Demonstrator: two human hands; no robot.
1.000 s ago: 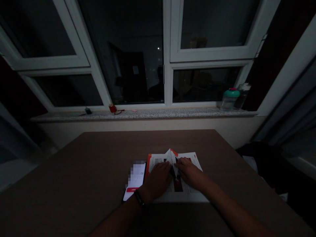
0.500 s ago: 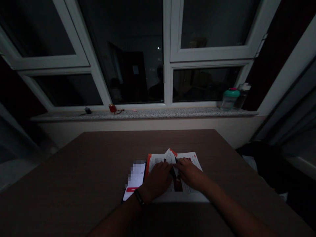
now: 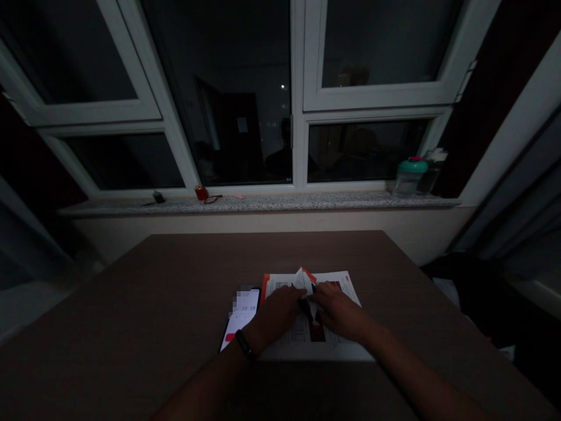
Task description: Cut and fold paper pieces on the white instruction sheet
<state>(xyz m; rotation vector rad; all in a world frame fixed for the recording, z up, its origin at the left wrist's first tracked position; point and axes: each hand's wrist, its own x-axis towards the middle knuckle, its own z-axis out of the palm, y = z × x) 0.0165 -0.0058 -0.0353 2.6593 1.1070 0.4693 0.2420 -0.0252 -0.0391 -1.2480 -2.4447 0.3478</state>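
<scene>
A small folded paper (image 3: pixel 305 283) with a pointed top stands between my hands, over printed sheets (image 3: pixel 346 351) with orange edges. My left hand (image 3: pixel 280 310), with a black band on its wrist, is closed on the folded paper's left side. From the right, my right hand (image 3: pixel 336 307) pinches the same paper with its fingers bent. The fingertips of both hands nearly meet at the paper's middle. Just left of the sheets lies a lit phone (image 3: pixel 243 316), partly behind my left wrist.
The brown table (image 3: pixel 131 310) reaches a wall below the window. On the stone sill (image 3: pixel 280 202) stand a green-lidded bottle (image 3: pixel 409 177), a clear bottle (image 3: pixel 432 169), a red jar (image 3: pixel 201 193) and a small dark item (image 3: pixel 158 197). Dark curtains hang at both sides.
My left hand has shifted slightly up, and its forearm now covers more of the phone's lower end. The folded paper has changed its tilt slightly between my fingers.
</scene>
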